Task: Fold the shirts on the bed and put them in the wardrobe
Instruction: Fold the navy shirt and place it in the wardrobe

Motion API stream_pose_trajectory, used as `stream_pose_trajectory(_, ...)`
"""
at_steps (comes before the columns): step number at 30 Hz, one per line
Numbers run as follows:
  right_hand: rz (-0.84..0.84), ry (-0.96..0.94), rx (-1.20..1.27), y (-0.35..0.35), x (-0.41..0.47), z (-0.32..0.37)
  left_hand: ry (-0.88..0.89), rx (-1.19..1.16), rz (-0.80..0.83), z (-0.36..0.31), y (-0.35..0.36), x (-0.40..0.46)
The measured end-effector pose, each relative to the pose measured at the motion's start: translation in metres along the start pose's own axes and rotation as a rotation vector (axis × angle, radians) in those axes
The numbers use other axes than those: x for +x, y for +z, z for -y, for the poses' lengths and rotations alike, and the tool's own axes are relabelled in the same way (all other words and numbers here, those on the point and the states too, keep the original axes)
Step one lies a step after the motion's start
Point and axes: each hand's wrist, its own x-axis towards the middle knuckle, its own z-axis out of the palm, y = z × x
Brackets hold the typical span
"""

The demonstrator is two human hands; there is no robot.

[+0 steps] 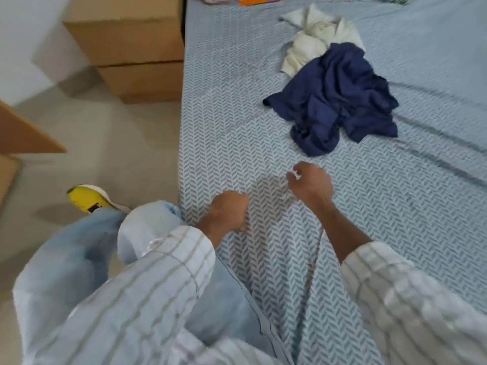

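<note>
**Both hands low on the bed, shirts heaped beyond them**

At your far left a brown panel edge [23, 133] juts in over the floor [110, 154], with stacked cardboard boxes [137, 46] against the bed's side. Your yellow shoe [87, 197] is on the floor just beside the bed [224, 114]. Your left hand [229, 210] is curled into a fist at the patterned sheet near the bed's edge; whether it grips the cloth I cannot tell. Your right hand [311, 184] hovers close by, fingers curled, seemingly pinching something small and pale. Farther up the bed lies the crumpled navy shirt [340, 98], overlapping the cream shirt [313, 40] behind it. Nothing lies between your hands and the shirts
</note>
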Motion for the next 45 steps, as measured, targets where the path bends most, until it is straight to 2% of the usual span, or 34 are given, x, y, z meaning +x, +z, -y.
stream_pose_trajectory(4,-0.105,0.106,0.063,-0.014,0.058,-0.001,0.030,0.098,0.028,0.002,-0.002,0.015)
stream_pose_trajectory(7,-0.051,0.245,0.084,-0.011,0.090,-0.009,0.079,0.103,0.021,0.007,0.001,0.026)
stream_pose_trajectory(10,-0.055,0.256,0.081,-0.004,0.099,-0.015,0.098,0.070,0.009,0.010,0.001,0.034)
stream_pose_trajectory(12,-0.155,0.161,0.131,-0.001,0.092,-0.009,0.097,0.026,0.005,0.010,-0.003,0.034)
stream_pose_trajectory(15,-0.238,-0.116,0.308,0.003,0.060,0.005,0.071,-0.086,-0.020,0.017,-0.005,0.032)
stream_pose_trajectory(18,-0.102,-0.159,0.572,0.007,0.010,0.017,0.023,-0.302,-0.095,0.031,-0.004,0.028)
stream_pose_trajectory(20,0.009,-0.242,0.718,0.008,-0.021,0.026,0.013,-0.541,-0.190,0.039,-0.004,0.022)
stream_pose_trajectory(24,0.125,-0.425,0.868,-0.002,-0.061,0.052,0.169,-0.872,-0.410,0.040,-0.012,0.005)
stream_pose_trajectory(26,0.116,-0.474,0.905,-0.012,-0.074,0.067,0.190,-0.850,-0.526,0.041,-0.025,-0.010)
stream_pose_trajectory(29,0.105,-0.520,0.858,-0.024,-0.075,0.074,0.226,-0.903,-0.549,0.043,-0.046,-0.025)
stream_pose_trajectory(31,0.156,-0.490,0.782,-0.033,-0.074,0.078,0.237,-0.968,-0.597,0.044,-0.062,-0.035)
stream_pose_trajectory(33,0.115,-0.462,0.518,-0.037,-0.066,0.078,0.241,-1.058,-0.646,0.044,-0.083,-0.046)
stream_pose_trajectory(35,0.027,-0.474,0.244,-0.037,-0.052,0.076,0.234,-1.244,-0.633,0.041,-0.107,-0.061)
stream_pose_trajectory(37,0.017,-0.412,0.145,-0.039,-0.042,0.073,0.213,-1.481,-0.570,0.034,-0.130,-0.075)
stream_pose_trajectory(39,0.031,-0.294,0.087,-0.040,-0.031,0.067,0.223,-1.676,-0.539,0.030,-0.153,-0.086)
stream_pose_trajectory(41,-0.031,-0.211,0.045,-0.046,-0.022,0.063,0.282,-1.806,-0.535,0.026,-0.179,-0.098)
stream_pose_trajectory(45,-0.215,-0.096,0.250,-0.076,-0.016,0.066,0.413,-2.065,-0.557,0.035,-0.233,-0.111)
